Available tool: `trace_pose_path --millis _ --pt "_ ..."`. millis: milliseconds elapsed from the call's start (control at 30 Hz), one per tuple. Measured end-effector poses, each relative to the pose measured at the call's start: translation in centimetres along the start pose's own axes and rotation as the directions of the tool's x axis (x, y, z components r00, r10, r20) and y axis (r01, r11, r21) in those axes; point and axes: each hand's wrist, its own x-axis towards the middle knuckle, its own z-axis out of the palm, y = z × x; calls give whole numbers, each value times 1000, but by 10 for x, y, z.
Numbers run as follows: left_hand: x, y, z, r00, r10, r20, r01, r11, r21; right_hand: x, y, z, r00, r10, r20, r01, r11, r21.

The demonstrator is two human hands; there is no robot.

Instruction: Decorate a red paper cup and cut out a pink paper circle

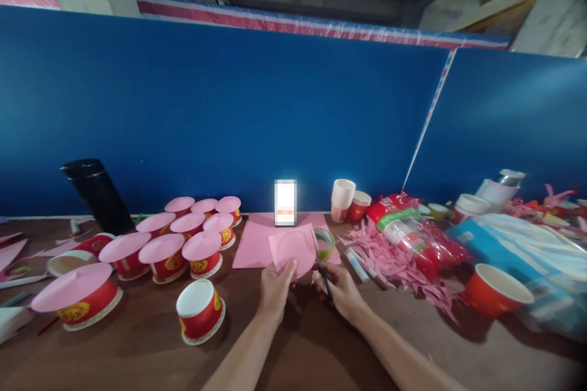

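Observation:
My left hand [276,288] is closed on a sheet of pink paper [293,250], thumb on top, just above the table. A circle is outlined on this sheet, and its lower right side looks cut along the curve. My right hand [338,288] grips dark scissors [323,278], whose blades point up and away along the paper's right edge. Behind the hands lie larger pink sheets [252,242] and a roll of greenish tape [325,243], partly hidden by the held paper.
Red cups with pink paper tops [161,250] stand at left, near an uncovered red cup [200,311] and a black flask [96,195]. Pink paper scraps [403,269], a red plastic cup package [413,229], stacked white cups [343,198] and an orange cup [498,290] sit at right.

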Motion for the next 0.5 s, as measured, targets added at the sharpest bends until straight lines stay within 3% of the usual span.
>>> trace_pose_path --millis 500 --pt "0 3 1 1000 -1 4 1 1000 1 1 5 -1 1000 -24 13 24 1000 -16"
